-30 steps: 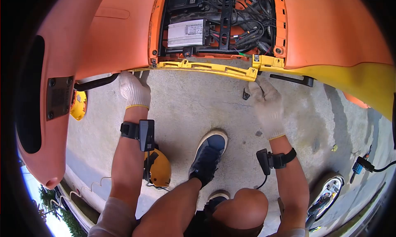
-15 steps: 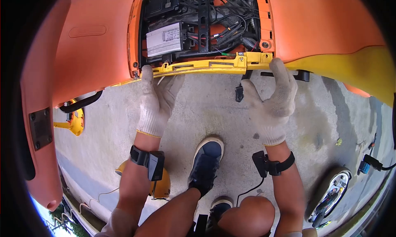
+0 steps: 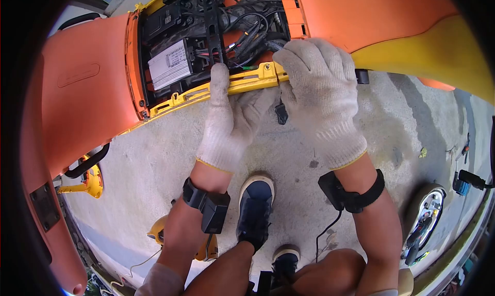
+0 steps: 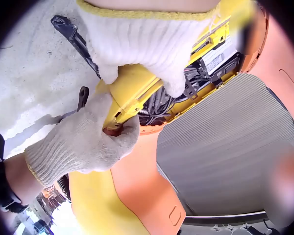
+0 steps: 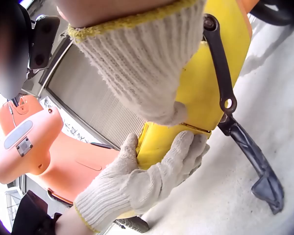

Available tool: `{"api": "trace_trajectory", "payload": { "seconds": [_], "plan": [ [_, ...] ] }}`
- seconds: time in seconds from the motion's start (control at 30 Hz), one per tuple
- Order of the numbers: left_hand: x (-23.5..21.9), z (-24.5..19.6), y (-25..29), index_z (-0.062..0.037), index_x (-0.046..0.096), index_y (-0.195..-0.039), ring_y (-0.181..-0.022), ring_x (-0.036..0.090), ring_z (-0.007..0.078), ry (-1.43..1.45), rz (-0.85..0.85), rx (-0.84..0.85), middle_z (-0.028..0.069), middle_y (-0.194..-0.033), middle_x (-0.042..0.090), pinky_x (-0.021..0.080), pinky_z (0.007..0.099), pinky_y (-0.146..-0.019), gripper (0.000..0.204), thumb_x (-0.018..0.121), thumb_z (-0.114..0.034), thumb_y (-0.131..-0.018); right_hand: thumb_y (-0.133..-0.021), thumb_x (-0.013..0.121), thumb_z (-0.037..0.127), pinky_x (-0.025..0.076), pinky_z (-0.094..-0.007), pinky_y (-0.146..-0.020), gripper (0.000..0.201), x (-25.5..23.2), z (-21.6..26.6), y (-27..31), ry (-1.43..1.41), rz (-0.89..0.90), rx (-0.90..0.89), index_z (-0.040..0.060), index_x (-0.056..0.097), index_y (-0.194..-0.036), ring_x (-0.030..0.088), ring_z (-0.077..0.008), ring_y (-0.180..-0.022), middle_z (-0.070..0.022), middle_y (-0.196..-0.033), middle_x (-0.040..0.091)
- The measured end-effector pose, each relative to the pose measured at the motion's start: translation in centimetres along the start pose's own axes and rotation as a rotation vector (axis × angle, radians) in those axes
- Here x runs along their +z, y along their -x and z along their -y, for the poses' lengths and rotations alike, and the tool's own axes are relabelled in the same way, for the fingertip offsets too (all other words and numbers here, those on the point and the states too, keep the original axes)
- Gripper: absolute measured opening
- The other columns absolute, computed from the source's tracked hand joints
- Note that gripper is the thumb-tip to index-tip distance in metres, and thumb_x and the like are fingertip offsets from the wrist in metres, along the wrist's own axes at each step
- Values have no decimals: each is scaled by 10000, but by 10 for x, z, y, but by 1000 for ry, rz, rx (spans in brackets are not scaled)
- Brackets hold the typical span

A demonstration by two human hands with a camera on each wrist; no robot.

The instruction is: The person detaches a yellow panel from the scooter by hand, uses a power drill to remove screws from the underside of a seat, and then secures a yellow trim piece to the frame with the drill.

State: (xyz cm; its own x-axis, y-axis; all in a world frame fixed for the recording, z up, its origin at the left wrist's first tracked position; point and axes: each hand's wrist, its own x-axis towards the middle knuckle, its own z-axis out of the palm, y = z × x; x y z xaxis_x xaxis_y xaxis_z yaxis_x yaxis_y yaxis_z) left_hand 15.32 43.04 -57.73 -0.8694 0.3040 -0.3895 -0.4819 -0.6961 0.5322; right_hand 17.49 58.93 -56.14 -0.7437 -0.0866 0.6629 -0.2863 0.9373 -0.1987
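An orange scooter body (image 3: 87, 95) lies on its side with an open bay of wiring. Along the bay's lower edge runs a yellow trim panel (image 3: 196, 94). My gloved left hand (image 3: 227, 118) grips that panel from below, with a finger laid up over its edge. Just to its right, my gloved right hand (image 3: 315, 85) curls its fingers over the panel's end. The left wrist view has the left glove (image 4: 152, 41) and the right glove (image 4: 83, 142) both clamped on the yellow panel (image 4: 132, 90). From the right wrist, the left glove (image 5: 147, 178) wraps the yellow panel (image 5: 210, 93) under the right glove (image 5: 147, 63).
Inside the bay sit a silver controller box (image 3: 169, 64) and black cables (image 3: 247, 36). A black lever (image 5: 245, 139) hangs under the panel. My shoe (image 3: 255, 206) stands on the concrete floor (image 3: 154, 157). A yellow part (image 3: 88, 181) lies left, and a wheel (image 3: 425, 218) right.
Both hands have risen from below the panel's ends and come together on its right part, now gripping it. The scooter sits further left and tilted in view.
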Motion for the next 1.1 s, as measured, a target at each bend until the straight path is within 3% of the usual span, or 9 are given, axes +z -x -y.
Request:
{"api": "trace_trajectory", "payload": {
  "seconds": [0.13,0.23,0.3,0.4,0.57,0.67,0.83,0.93,1.1],
  "plan": [
    [1,1,-3,59,521,-1134,-1015,670,316,-20,-99,45,230,-1104,624,605,374,-865,536,639,-417,-918,-681,674,140,422,-395,-915,304,-5,15,-7,41,37,75,119,663,-984,553,-228,-1066,-12,-1022,595],
    [0,6,-7,43,526,-1132,-961,688,282,27,-124,33,207,-1074,637,617,360,-833,498,645,-392,-920,-681,676,133,419,-403,-922,321,-17,20,-21,81,254,127,115,668,-1002,549,-251,-1067,-26,-1029,594],
    [2,6,-8,25,533,-1131,-931,692,243,14,-139,64,181,-1051,643,628,336,-800,479,655,-385,-915,-672,788,206,410,-397,-964,423,-17,23,-26,128,383,168,111,652,-1060,522,-250,-1114,-38,-1110,576],
    [4,0,0,-9,533,-1129,-919,693,205,-87,-12,42,134,-1011,640,638,284,-736,446,677,-366,-903,-644,819,240,417,-396,-962,485,-14,22,-21,118,296,131,114,663,-1086,528,-244,-1111,-38,-1108,580],
    [2,13,-6,-39,535,-1157,-951,667,168,72,30,-34,93,-1051,631,599,266,-814,470,711,-375,-879,-630,838,265,431,-384,-940,491,-16,28,-28,181,313,153,139,693,-1082,547,-231,-1072,-25,-1073,588],
    [-3,19,-8,-64,537,-1186,-988,645,152,41,95,-48,72,-1102,622,568,279,-854,518,727,-418,-858,-630,835,263,439,-366,-892,433,-19,28,-41,240,445,177,132,713,-1025,554,-214,-1025,-13,-1048,592],
    [-3,25,-11,-66,528,-1230,-1040,629,167,36,110,-15,61,-1146,618,541,315,-891,575,727,-449,-850,-641,815,309,435,-349,-819,323,-16,21,-59,281,610,-72,123,737,-893,569,-195,-928,5,-879,647],
    [-2,27,-16,-65,524,-1242,-1048,622,169,27,96,26,56,-1146,619,529,323,-905,600,731,-461,-843,-638,806,314,435,-344,-833,291,-14,25,-66,333,732,-13,128,743,-853,574,-192,-904,7,-811,665],
    [-12,33,-14,-61,511,-1252,-1075,599,171,-45,-21,66,65,-1159,604,509,339,-938,660,738,-504,-819,-626,809,300,451,-345,-827,296,-11,29,-64,319,701,57,137,742,-863,579,-198,-907,10,-843,676]
  ]
}}
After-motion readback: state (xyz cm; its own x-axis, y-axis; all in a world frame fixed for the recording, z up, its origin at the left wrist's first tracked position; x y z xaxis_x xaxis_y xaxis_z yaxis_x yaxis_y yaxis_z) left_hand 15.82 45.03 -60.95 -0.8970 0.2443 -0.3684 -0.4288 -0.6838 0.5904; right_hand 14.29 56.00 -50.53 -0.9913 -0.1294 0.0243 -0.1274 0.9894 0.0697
